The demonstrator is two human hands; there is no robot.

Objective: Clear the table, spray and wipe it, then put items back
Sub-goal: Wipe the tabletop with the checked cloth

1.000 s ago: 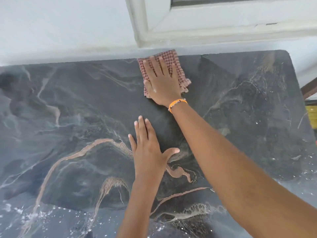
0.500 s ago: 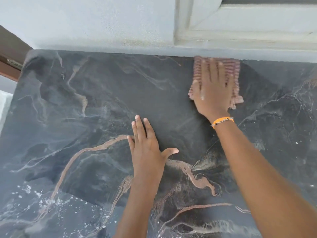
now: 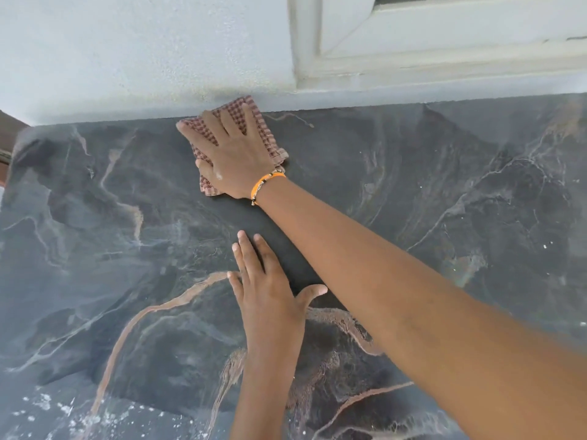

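A dark marble-patterned table [image 3: 444, 192] fills the view. My right hand [image 3: 235, 157], with an orange bracelet at the wrist, presses flat with spread fingers on a red-and-white checked cloth [image 3: 268, 139] at the table's far edge, against the wall. Most of the cloth is hidden under the hand. My left hand [image 3: 270, 293] rests flat on the table nearer to me, fingers straight and thumb out, holding nothing.
A white wall [image 3: 127, 58] runs along the table's far edge, with a white window frame [image 3: 413, 58] at the upper right. White droplets or foam specks [image 3: 63, 411] dot the near left of the table. A brown wooden edge [image 3: 6, 134] shows at far left.
My right hand has slid the cloth leftward along the far edge, its fingers now angled to the left. My left hand has stayed planted on the table. The camera has shifted.
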